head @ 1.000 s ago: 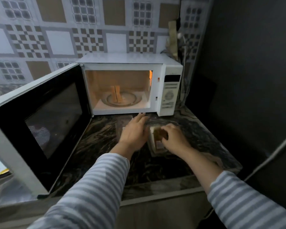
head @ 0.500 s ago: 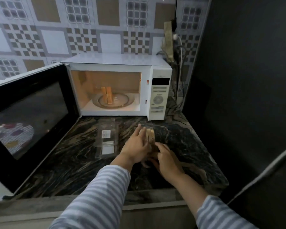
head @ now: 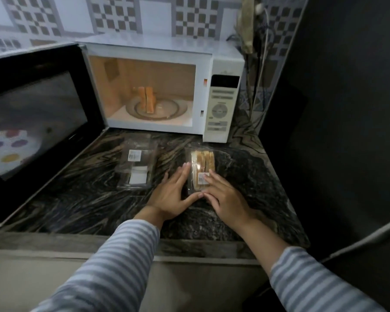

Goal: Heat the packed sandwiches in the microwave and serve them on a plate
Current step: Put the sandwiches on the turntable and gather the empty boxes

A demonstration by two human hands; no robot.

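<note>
- The packed sandwich (head: 202, 171) is lying on the dark marbled desk (head: 77, 199), right in front of the microwave's control panel (head: 221, 106), still in its clear wrapper with a white label facing up.
- The left hand (head: 175, 197) is resting against the pack's left side, fingers (head: 185, 172) straight and together, thumb reaching along the near end.
- The right hand (head: 225, 200) is lying over the pack's near right corner, fingers flat and slightly spread across the label, thumb tip touching the left thumb. Neither hand is really curling round it.
- Just left of that, an empty clear sandwich wrapper (head: 136, 164) is sitting flat on the desk, labels up.
- Another sandwich (head: 148, 102) is standing on edge on the glass turntable (head: 176, 108) inside the lit white microwave (head: 162, 86).
- The microwave door (head: 34, 122) is hanging wide open to the left, its dark glass reflecting some coloured spots.
- Both arms are wearing striped sleeves (head: 113, 266).
</note>
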